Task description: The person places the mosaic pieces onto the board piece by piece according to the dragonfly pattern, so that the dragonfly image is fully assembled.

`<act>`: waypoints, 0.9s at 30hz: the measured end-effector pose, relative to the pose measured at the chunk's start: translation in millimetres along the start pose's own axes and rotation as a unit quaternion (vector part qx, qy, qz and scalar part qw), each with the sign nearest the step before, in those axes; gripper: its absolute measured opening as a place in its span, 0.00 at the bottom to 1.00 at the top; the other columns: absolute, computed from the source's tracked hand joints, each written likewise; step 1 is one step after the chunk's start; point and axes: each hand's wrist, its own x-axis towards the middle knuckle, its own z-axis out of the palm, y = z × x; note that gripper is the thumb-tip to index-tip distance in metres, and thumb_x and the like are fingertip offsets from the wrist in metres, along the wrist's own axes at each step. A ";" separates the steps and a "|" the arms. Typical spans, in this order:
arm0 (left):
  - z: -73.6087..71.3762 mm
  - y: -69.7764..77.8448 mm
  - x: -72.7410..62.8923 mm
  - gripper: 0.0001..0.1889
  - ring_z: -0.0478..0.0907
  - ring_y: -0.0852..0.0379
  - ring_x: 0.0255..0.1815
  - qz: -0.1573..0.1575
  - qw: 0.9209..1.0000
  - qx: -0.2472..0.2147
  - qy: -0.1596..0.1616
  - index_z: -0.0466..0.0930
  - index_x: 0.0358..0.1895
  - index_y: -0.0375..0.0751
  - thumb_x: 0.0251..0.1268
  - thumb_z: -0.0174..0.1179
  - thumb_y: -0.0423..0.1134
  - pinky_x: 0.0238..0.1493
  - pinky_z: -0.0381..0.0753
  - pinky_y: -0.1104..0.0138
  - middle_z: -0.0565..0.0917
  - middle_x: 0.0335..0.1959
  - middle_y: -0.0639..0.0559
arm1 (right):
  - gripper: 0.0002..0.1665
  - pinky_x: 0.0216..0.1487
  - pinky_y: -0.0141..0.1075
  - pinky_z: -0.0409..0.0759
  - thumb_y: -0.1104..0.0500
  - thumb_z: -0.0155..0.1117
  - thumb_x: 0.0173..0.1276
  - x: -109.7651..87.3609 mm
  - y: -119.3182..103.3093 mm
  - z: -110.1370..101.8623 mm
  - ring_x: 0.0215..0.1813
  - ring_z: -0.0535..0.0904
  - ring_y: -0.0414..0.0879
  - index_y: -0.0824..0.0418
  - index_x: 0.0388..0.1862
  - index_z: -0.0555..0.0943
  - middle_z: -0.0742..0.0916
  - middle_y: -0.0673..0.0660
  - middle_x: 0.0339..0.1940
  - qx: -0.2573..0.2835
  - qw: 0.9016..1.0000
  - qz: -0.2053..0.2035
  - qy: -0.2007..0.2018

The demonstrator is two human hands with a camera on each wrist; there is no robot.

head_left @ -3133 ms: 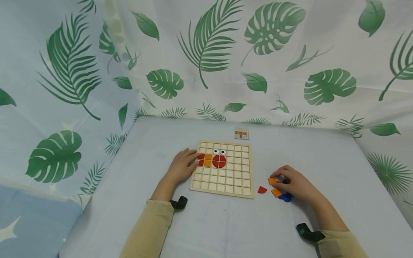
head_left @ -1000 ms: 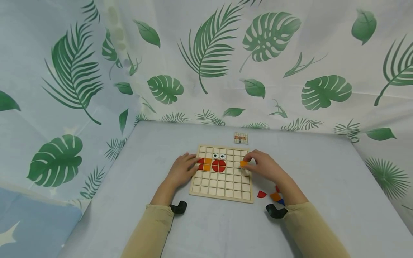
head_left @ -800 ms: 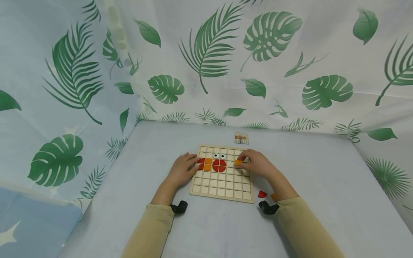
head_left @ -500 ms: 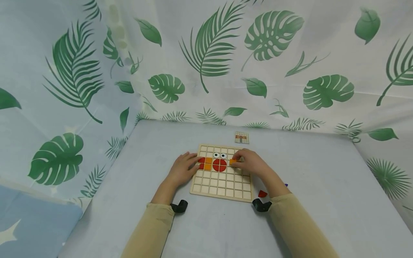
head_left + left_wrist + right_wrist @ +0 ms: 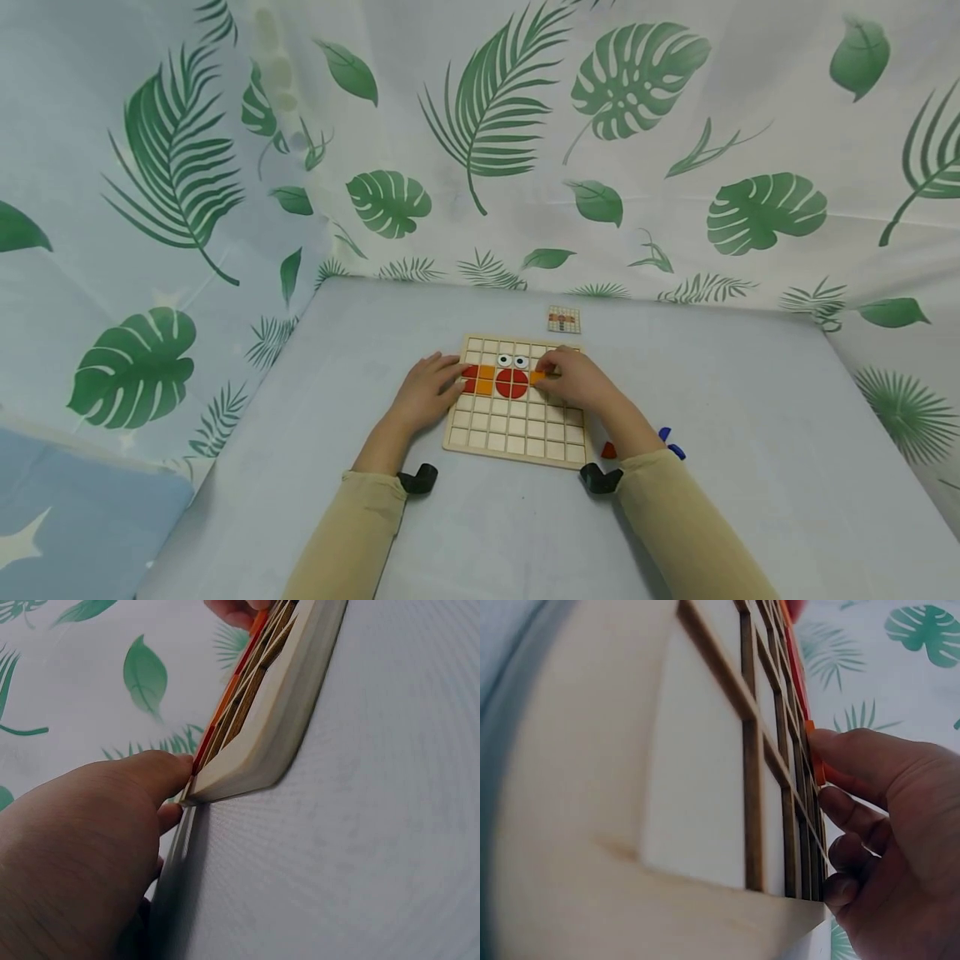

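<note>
A wooden grid board (image 5: 517,425) lies on the table, with a red disc (image 5: 512,383) of quarter pieces under two eye tiles (image 5: 513,361). Left of the disc sit orange squares (image 5: 486,381) and red pieces (image 5: 470,385). My left hand (image 5: 427,392) rests at the board's left edge, its fingertips on the red pieces and its thumb near the rim in the left wrist view. Between thumb and fingers, my right hand (image 5: 576,382) pinches an orange square tile (image 5: 815,754) close over the grid, just right of the disc. Its other fingers curl beneath in the right wrist view.
Behind the board lies a small pattern card (image 5: 564,320). A red quarter piece (image 5: 608,451) and blue pieces (image 5: 676,451) lie right of the board, partly behind the right forearm. Leaf-printed cloth (image 5: 480,167) rises behind the table.
My right hand picked up the orange tile from the loose pieces and carried it left over the board to beside the red disc. The left hand has stayed at the board's edge.
</note>
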 end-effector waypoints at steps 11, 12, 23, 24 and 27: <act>-1.5 0.8 -0.3 0.24 0.55 0.44 0.80 -0.004 1.000 0.002 -0.006 0.71 0.71 0.53 0.76 0.51 0.51 0.81 0.50 0.48 0.69 0.74 0.51 | 0.12 0.49 0.45 0.79 0.51 0.68 0.67 0.7 0.3 2.8 0.46 0.77 0.49 0.54 0.46 0.82 0.82 0.53 0.45 -0.005 1.000 0.002 0.007; -1.5 0.8 -0.3 0.24 0.55 0.44 0.80 -0.004 1.000 0.003 -0.007 0.71 0.71 0.53 0.76 0.51 0.51 0.81 0.50 0.49 0.69 0.74 0.51 | 0.12 0.49 0.45 0.79 0.51 0.68 0.67 0.8 0.1 3.1 0.45 0.77 0.49 0.55 0.46 0.82 0.82 0.53 0.44 -0.007 1.000 0.001 0.008; -1.5 1.2 0.0 0.24 0.55 0.44 0.79 -0.003 1.000 0.000 -0.007 0.71 0.70 0.53 0.76 0.50 0.52 0.81 0.51 0.48 0.69 0.74 0.51 | 0.12 0.50 0.46 0.80 0.50 0.64 0.71 -4.3 -0.9 -3.8 0.47 0.78 0.49 0.54 0.48 0.82 0.84 0.53 0.45 -0.015 1.000 0.011 -0.005; -1.3 1.0 0.1 0.24 0.55 0.44 0.79 -0.003 1.000 0.000 -0.007 0.71 0.71 0.53 0.76 0.50 0.52 0.81 0.51 0.48 0.69 0.74 0.51 | 0.12 0.50 0.46 0.80 0.51 0.63 0.72 -5.8 -0.5 -6.4 0.47 0.78 0.49 0.54 0.49 0.82 0.84 0.53 0.46 -0.014 1.000 0.013 -0.006; -1.2 0.4 0.2 0.24 0.56 0.44 0.79 -0.002 1.000 -0.001 -0.004 0.71 0.70 0.53 0.76 0.51 0.52 0.81 0.51 0.48 0.69 0.74 0.51 | 0.13 0.47 0.44 0.79 0.51 0.61 0.73 -12.8 3.4 -16.2 0.45 0.78 0.48 0.54 0.51 0.82 0.85 0.53 0.47 -0.013 1.000 0.015 -0.005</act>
